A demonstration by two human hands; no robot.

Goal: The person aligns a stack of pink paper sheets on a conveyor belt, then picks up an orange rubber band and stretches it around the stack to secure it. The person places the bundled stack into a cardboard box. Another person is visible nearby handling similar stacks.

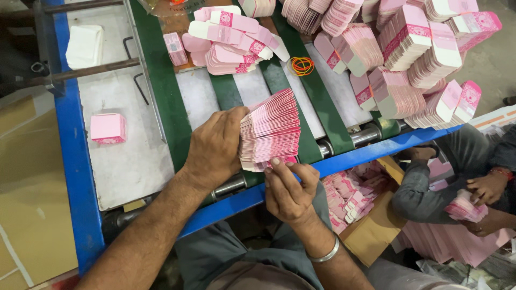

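A thick fanned stack of flat pink cartons (271,129) rests on edge over the green belts (166,102) of a blue-framed machine table. My left hand (215,147) grips the stack's left end, fingers curled over its top. My right hand (287,188) holds the stack's near lower corner, thumb and fingers pinching the bottom cartons. A metal bangle sits on my right wrist.
More pink carton piles (408,48) crowd the table's far right, with several loose ones (231,40) at the top. Orange rubber bands (302,65) lie between belts. A small pink bundle (108,129) sits left. Another person's hands (486,188) hold cartons at right, above a cardboard box (371,228).
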